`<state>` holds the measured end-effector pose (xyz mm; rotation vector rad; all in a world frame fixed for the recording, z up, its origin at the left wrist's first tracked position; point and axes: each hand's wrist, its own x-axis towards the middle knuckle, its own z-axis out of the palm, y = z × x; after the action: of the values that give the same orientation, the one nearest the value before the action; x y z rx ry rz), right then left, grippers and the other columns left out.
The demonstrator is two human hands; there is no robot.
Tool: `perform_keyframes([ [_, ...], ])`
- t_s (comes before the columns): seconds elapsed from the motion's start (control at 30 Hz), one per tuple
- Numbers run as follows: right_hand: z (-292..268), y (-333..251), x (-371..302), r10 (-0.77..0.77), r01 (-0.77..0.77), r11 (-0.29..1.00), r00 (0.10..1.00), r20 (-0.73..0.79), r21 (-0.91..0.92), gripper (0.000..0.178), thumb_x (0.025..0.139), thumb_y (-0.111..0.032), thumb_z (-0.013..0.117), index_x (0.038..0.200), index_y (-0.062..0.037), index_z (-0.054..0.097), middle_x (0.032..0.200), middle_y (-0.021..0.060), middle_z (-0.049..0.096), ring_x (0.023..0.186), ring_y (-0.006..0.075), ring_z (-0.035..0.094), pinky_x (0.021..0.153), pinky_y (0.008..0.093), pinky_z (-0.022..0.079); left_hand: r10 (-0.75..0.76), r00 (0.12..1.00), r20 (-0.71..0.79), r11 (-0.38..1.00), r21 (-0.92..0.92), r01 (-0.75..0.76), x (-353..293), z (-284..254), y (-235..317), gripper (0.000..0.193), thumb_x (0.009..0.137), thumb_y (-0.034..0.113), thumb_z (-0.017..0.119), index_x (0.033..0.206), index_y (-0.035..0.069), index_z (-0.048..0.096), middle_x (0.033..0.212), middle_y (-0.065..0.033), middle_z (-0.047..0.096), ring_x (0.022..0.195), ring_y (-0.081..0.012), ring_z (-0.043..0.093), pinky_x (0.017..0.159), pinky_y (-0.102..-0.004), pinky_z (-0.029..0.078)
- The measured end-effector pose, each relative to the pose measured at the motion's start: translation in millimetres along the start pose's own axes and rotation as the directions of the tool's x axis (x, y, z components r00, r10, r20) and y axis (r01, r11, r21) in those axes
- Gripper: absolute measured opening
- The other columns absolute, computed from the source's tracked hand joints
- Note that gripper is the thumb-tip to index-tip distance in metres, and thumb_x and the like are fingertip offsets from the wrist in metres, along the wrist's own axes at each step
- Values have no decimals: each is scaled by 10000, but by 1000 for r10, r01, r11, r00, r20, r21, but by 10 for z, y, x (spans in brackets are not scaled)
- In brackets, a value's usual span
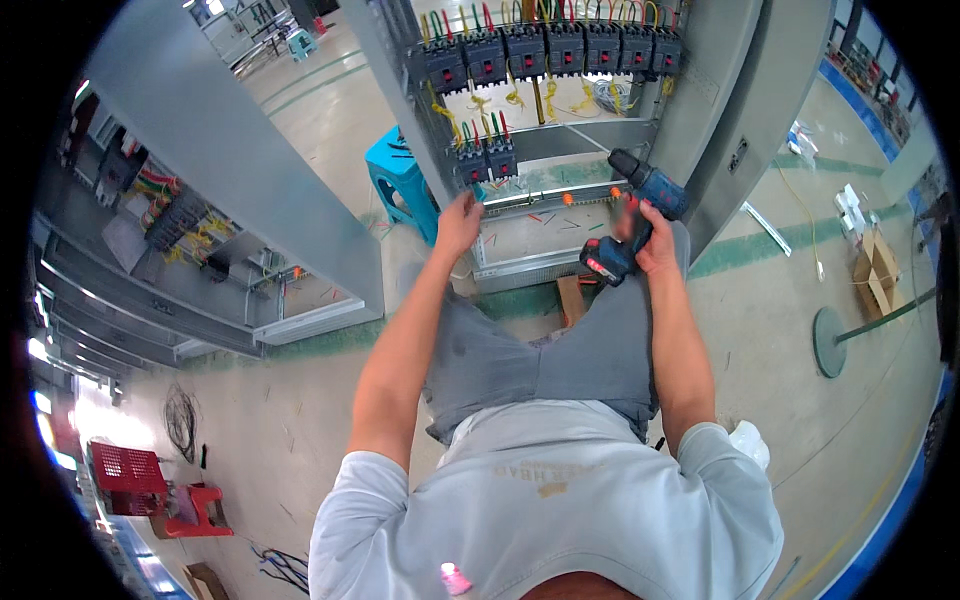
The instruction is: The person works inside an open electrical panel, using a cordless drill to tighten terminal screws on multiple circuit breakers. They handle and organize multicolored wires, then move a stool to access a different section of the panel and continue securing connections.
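Observation:
My right hand [657,242] is wrapped round the grip of a blue and black cordless drill [662,190] with red accents. The drill is held above my right thigh, its chuck toward the open grey cabinet [700,90]. My left hand [459,224] reaches to the cabinet's lower left upright, fingertips drawn together by a small teal piece too small to name. Just above it sit two black circuit breakers [486,162] with coloured wires. A longer row of black breakers [545,52] with yellow ties spans the top of the cabinet.
A blue plastic stool [402,180] stands beyond the cabinet's left side. Another grey cabinet [235,140] is at left. Wire scraps lie on the cabinet floor. At right are a cardboard box [876,275] and a round green base [828,342]; a red stool [200,512] is lower left.

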<state>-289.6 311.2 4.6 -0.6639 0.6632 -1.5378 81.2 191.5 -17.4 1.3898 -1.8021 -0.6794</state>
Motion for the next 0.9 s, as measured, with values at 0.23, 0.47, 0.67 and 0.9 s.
perform_keyframes([
  [0.23,-701,309,-19,79,-64,990,989,-121,126,437,965,-285,633,1282,12,580,775,67,618,649,185,582,764,377,511,-92,980,-177,962,238,133,1664,300,-236,419,983,303,524,1192,-29,671,1169,-286,685,1119,-431,652,959,-487,507],
  [0.47,-1193,542,194,163,-108,974,946,-279,201,416,971,-258,619,1280,19,590,782,60,606,652,177,570,781,377,519,-465,847,-258,878,-10,479,2866,151,-1191,519,990,410,565,1139,-71,692,1196,-288,689,1123,-407,662,926,-471,518],
  [0.67,-1196,352,329,117,-52,981,925,-361,186,418,960,-248,626,1271,28,586,770,55,591,661,169,565,787,369,516,-811,548,-203,581,-376,722,3170,223,-962,294,878,324,781,890,51,674,820,-107,665,717,-203,627,705,-379,556],
  [0.9,-1265,320,424,144,-90,983,921,-361,162,450,937,-244,652,1276,42,576,766,59,599,651,168,571,760,369,516,-757,630,175,300,-763,572,3276,190,-1523,266,993,267,619,1159,70,685,1085,-112,737,912,-312,709,805,-510,578],
])
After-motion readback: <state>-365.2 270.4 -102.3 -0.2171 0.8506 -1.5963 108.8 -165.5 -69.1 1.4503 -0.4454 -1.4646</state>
